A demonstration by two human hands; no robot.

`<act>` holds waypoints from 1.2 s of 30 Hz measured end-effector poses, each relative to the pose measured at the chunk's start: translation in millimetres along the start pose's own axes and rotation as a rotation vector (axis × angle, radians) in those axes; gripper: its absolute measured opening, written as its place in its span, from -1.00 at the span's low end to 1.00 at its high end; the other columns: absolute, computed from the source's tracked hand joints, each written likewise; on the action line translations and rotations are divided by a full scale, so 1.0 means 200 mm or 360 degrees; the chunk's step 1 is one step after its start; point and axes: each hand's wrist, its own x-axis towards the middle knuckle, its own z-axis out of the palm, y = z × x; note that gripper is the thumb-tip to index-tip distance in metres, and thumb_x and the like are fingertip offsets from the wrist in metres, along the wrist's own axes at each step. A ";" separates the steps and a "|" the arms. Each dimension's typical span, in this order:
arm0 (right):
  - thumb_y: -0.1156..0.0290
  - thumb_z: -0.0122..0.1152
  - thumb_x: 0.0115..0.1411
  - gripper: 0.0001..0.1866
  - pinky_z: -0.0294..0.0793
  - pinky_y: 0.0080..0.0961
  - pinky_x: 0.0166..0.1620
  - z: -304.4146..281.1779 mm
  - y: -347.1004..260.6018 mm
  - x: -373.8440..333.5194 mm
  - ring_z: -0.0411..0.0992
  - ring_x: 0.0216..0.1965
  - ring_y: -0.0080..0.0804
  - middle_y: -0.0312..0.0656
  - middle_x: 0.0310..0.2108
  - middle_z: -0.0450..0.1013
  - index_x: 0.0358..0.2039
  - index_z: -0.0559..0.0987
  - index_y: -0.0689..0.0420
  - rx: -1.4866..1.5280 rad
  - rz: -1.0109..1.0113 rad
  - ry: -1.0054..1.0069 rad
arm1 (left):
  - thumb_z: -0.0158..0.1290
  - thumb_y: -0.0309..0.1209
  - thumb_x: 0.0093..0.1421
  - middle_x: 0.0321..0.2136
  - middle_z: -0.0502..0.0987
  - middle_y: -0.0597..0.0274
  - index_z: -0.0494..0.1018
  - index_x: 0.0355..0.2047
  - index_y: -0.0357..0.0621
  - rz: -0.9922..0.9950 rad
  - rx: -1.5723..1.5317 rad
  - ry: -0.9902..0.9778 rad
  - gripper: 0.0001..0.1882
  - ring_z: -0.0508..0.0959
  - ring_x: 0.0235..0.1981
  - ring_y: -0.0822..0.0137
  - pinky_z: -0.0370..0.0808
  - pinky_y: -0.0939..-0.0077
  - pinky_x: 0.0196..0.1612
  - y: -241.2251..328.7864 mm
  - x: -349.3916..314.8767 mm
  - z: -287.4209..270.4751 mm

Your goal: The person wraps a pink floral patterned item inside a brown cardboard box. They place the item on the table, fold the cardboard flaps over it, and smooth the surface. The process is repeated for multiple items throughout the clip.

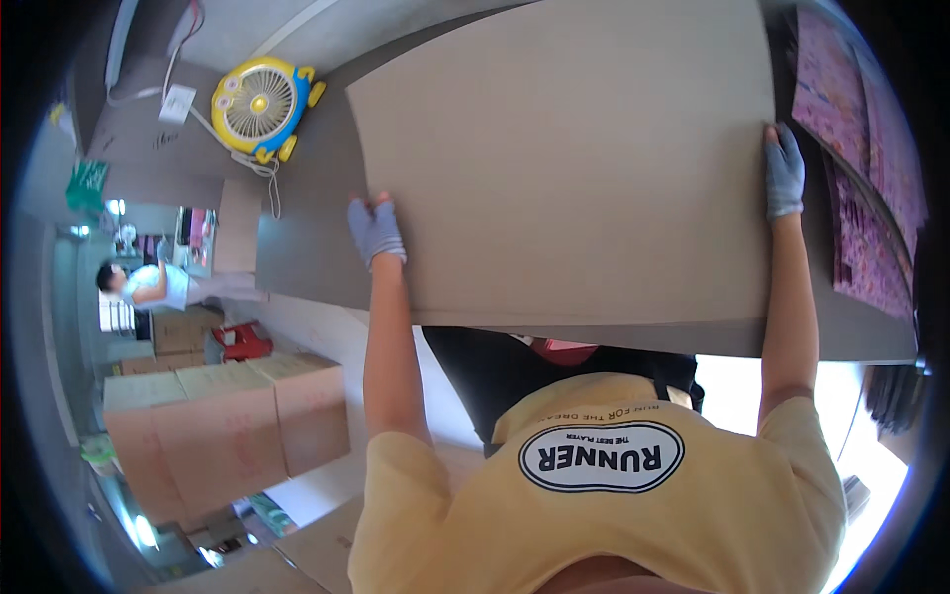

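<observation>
A large plain brown cardboard sheet [574, 168] lies in front of me over the dark grey worktable, its near edge close to my body. My left hand [376, 230], in a grey glove with bare fingertips, grips the sheet's left edge. At the opposite side my right hand [785, 176], gloved the same way, holds the right edge. The sheet hides part of the fingers of both hands. Both arms reach forward, well apart.
Pink patterned sheets [861, 168] are stacked at the table's right end. A yellow and blue fan [259, 107] with a cable stands at the far left. Large cardboard boxes [228, 426] stand left, beyond the worktable [307, 228]. Another person [158, 284] is farther off.
</observation>
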 end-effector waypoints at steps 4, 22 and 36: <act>0.20 0.19 0.21 -0.58 0.33 -0.67 -0.07 0.07 -0.09 -0.03 0.37 -0.23 -0.61 -0.30 -0.28 0.49 -0.05 0.50 0.25 -0.0555 0.0171 -0.0062 | 0.12 -0.22 0.15 -0.30 0.54 0.03 0.44 -0.05 -0.33 0.0077 0.0112 -0.0177 -0.53 0.54 -0.26 0.32 0.46 0.48 -0.15 -0.01 0.14 -0.27; 0.14 0.13 0.22 -0.52 0.40 -0.46 -0.03 0.10 -0.22 -0.08 0.50 -0.09 -0.16 0.01 -0.14 0.52 0.03 0.46 0.20 -0.0954 0.0054 -0.0198 | -0.27 0.17 0.24 0.20 0.17 -0.07 0.13 0.27 0.12 0.0965 0.0793 -0.0395 -0.32 0.18 0.20 -0.14 0.16 -0.07 0.16 0.71 -0.21 0.48; 0.21 0.07 0.26 -0.64 0.39 -0.50 -0.10 0.08 -0.17 -0.06 0.49 -0.24 -0.24 0.00 -0.25 0.51 -0.09 0.45 0.24 -0.0908 -0.0025 -0.0262 | -0.26 0.14 0.22 0.26 0.12 0.00 0.18 0.24 0.28 0.0858 0.1210 -0.0475 -0.39 0.21 0.19 -0.09 0.11 -0.15 0.17 0.69 -0.21 0.59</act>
